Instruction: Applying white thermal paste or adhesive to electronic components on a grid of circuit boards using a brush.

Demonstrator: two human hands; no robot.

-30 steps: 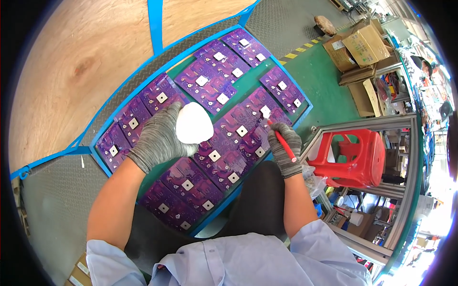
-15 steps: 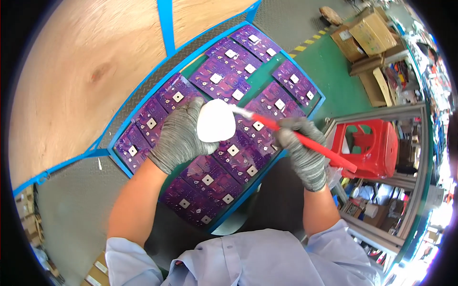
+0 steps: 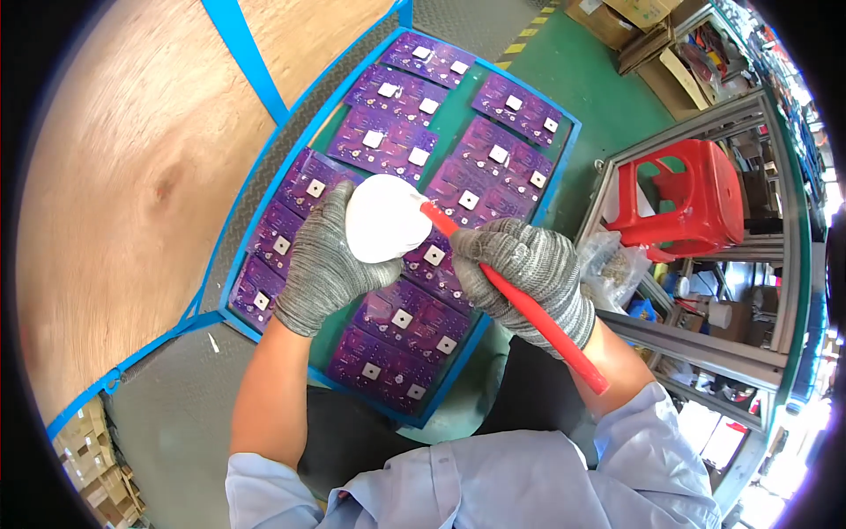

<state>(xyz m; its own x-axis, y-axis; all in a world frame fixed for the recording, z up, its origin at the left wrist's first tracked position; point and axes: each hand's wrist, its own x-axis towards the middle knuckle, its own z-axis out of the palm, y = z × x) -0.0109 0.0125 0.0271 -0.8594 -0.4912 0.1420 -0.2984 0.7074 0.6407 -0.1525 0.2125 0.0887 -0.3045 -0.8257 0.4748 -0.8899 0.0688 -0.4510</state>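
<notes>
left hand (image 3: 330,260): is clamping the white object (image 3: 381,225) above the purple boards (image 3: 374,310)
right hand (image 3: 524,278): is gripping the red stick (image 3: 551,333)
stick tip (image 3: 430,211): is showing at the white object's edge; light strokes are probably serving best

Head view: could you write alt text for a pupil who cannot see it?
A gloved left hand holds a rounded white object while the gloved right hand holds a red stick, its far end at that object. Below them, purple circuit boards lie in rows on a blue-edged green surface. A red stool is at right.
</notes>
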